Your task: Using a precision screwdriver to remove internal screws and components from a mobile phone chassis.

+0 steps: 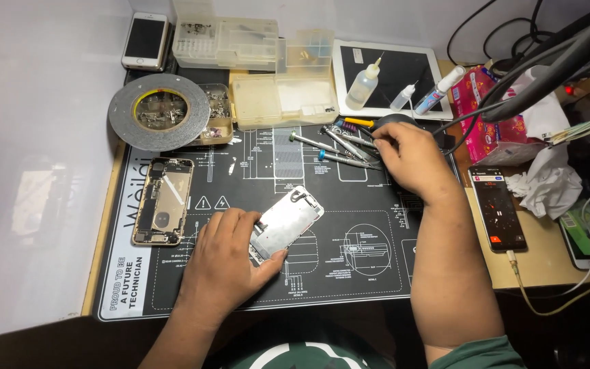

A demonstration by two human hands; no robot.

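Black repair mat (349, 273) covers the bench; everything below is placed relative to it.

Near its centre: detached phone screen assembly (287, 220), back side up, tilted. Left hand (223, 263) lies flat on the mat, thumb and fingers clamped on the panel's lower end, likely steadying it.

At the mat's left edge: opened phone chassis (163, 201), internals exposed, apparently parked out of the way.

Top left corner: roll of double-sided tape (159, 111).

Along the top edge: row of precision screwdrivers (339, 147). Right hand (411, 160) reaches there, fingertips pinched on a thin tool; which one, cannot tell.
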